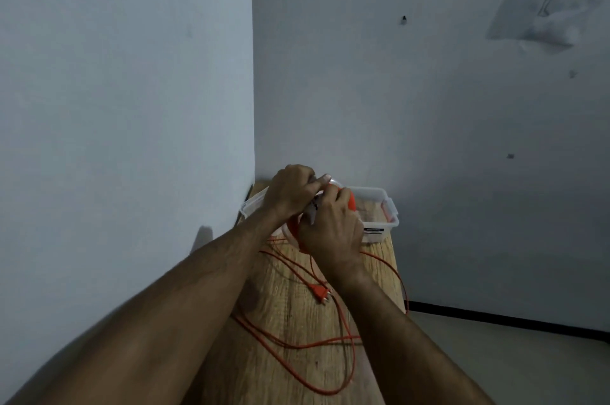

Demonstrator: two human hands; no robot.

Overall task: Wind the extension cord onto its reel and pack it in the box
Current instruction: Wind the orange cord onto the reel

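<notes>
An orange cord reel with a clear rim is held up over the wooden table, mostly hidden by both hands. My right hand grips its near side. My left hand is closed on its top, forefinger stretched along the rim. The orange extension cord lies in loose loops on the table, and its plug rests near my right wrist. A clear plastic box stands open just behind the reel.
The table sits in a corner, with one wall close on the left and another behind the box. Its right edge drops to a tiled floor, and a loop of cord hangs over that edge.
</notes>
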